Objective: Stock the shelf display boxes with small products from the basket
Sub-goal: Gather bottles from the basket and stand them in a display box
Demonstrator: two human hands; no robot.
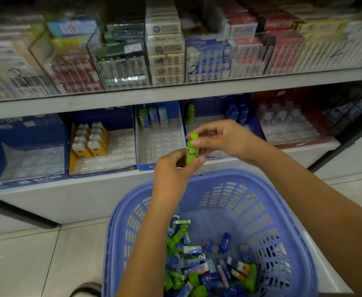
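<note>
Holding a small bright green plastic bottle (191, 153) upright between both hands, the person is at the step between picking and placing. The left hand (174, 170) pinches the lower body of the bottle with thumb and fingers. The right hand (225, 137) pinches its green cap from the right. The bottle is in the air, above the far rim of the lilac plastic basket (267, 211) and in front of the lower shelf (90, 189).

I judge that its place is the dark blue cardboard display box (210, 106) just right of the middle. One similar green bottle (190, 114) stands at the far left corner of this box, with dark blue bottles (237, 113) to the right of it. The next move calls for one hand to let go. The other hand must then carry the bottle far over the box front and set it upright in a free place near the green one.

Many mixed small products (197, 260), green, blue and white, lie on the basket floor, so much of the work seems to remain.

The hands cover the near part of that box, so I cannot tell how many places are free. The print on the bottle is too small to read. The stacked cartons (165, 48) on the upper shelf are blurred. The near edge of the basket is cut off.
</note>
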